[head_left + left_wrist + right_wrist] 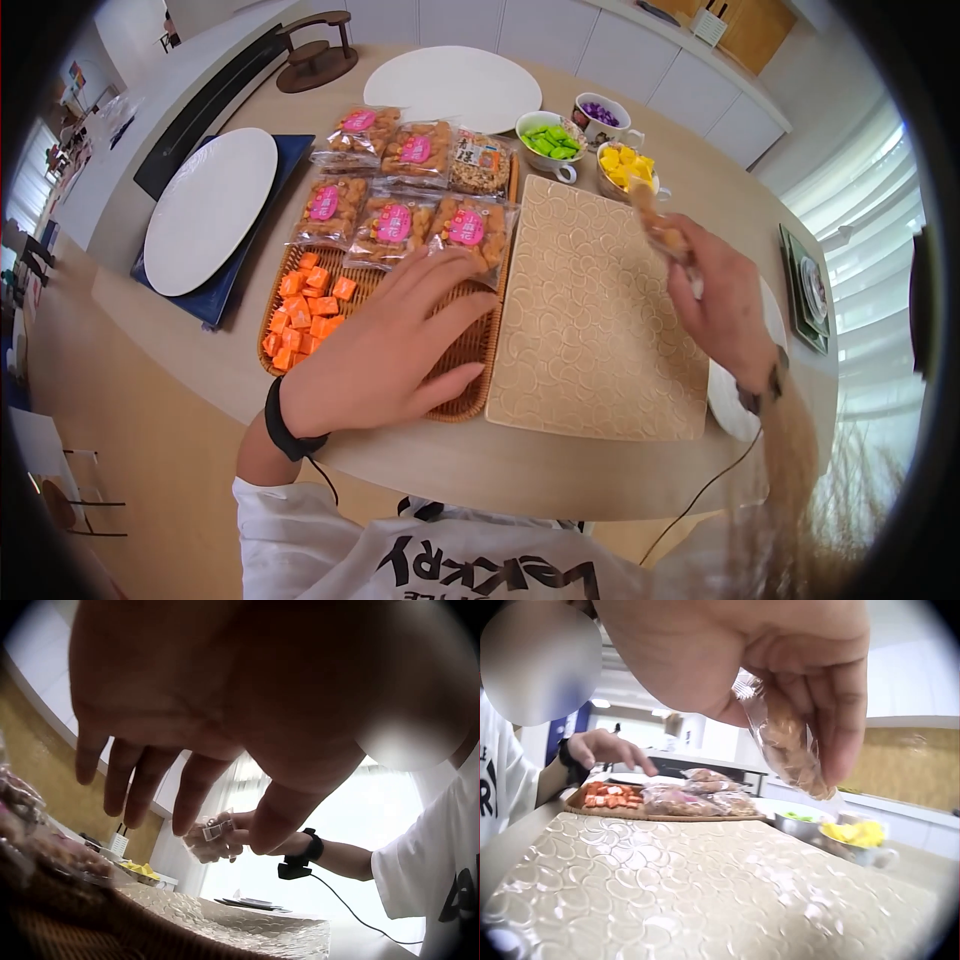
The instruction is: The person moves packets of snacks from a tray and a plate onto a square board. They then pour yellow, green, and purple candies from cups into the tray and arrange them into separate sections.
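Note:
My right hand (725, 295) grips a clear packet of brown fried dough twists (784, 739), holding it above a beige embossed board (600, 340). Fingers spread and slightly bent, my left hand (385, 335) hovers palm down over the front of a wicker basket (468, 405), with nothing in it. Behind its fingertips, several dough-twist packets with pink labels (390, 222) lie in rows in the basket. Orange-wrapped cubes (310, 300) fill the basket's left front corner, partly hidden by the left hand.
Cups of green (550, 142), yellow (625, 165) and purple pieces (600, 112) stand behind the board. One white oval plate (450, 85) lies at the back, another (210, 210) on a dark blue tray at left. Dark green plates (805, 285) sit at the right edge.

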Action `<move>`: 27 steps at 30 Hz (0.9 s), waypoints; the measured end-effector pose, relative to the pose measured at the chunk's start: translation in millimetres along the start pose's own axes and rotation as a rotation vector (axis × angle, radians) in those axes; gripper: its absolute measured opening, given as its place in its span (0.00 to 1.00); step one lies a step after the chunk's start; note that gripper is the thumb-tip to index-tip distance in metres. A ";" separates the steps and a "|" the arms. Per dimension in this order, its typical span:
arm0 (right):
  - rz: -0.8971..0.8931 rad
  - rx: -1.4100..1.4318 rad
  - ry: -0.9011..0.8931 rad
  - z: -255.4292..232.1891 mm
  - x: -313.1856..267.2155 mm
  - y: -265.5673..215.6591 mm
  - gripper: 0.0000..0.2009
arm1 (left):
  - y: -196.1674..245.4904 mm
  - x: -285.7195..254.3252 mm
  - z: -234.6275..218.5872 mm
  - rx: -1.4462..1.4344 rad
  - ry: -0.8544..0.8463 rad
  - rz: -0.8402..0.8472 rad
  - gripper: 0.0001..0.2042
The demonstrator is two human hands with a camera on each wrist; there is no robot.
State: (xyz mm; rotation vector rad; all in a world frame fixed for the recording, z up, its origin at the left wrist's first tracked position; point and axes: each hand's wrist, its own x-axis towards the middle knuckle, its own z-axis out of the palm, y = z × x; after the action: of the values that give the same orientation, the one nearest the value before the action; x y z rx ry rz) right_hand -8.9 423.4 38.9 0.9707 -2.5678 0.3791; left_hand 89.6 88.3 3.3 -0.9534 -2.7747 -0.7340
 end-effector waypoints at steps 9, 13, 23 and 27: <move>-0.192 -0.179 0.009 118.8 124.5 -59.1 0.26 | -28.7 -20.5 2.5 0.149 -0.024 -0.204 0.33; -0.297 -0.125 -0.046 154.5 133.1 -64.2 0.30 | -32.9 -24.2 3.1 0.096 -0.059 -0.198 0.33; -0.354 0.082 -0.020 156.3 141.1 -36.7 0.29 | -28.4 -28.4 -1.1 0.067 -0.052 -0.174 0.32; -0.336 0.229 -0.055 149.4 145.2 -35.2 0.29 | -28.9 -30.4 -0.6 0.111 -0.049 -0.201 0.32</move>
State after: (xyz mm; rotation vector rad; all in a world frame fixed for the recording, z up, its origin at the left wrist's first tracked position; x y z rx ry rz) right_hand -122.3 258.4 -28.6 1.4850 -2.3825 0.5645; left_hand 96.3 51.6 -15.8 -0.6896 -2.9488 -0.5799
